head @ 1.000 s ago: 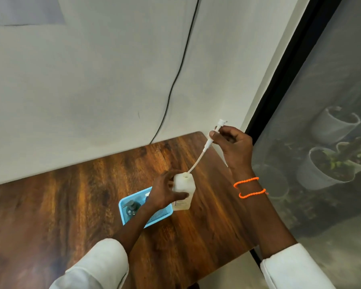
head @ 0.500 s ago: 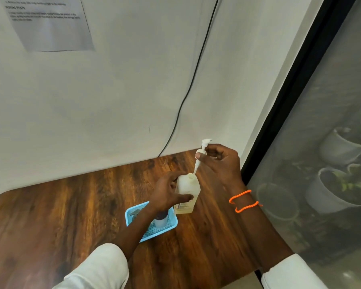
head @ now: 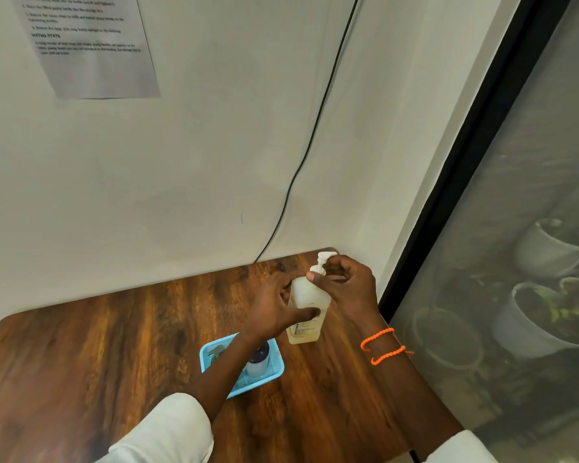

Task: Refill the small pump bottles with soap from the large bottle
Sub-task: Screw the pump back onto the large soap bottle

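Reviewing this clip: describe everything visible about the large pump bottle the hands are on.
The large pump bottle is translucent whitish plastic with a white pump head on top and a printed label low on its front; yellowish liquid shows near the base. It stands upright on the wooden table, just beyond the blue basket. The left hand wraps its body, and the right hand grips the pump collar at the neck.

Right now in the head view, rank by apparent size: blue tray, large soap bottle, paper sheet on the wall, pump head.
1. paper sheet, cut off by the frame's top edge
2. blue tray, partly behind the left forearm
3. large soap bottle, close to the tray; both hands cover part, so unsure
4. pump head
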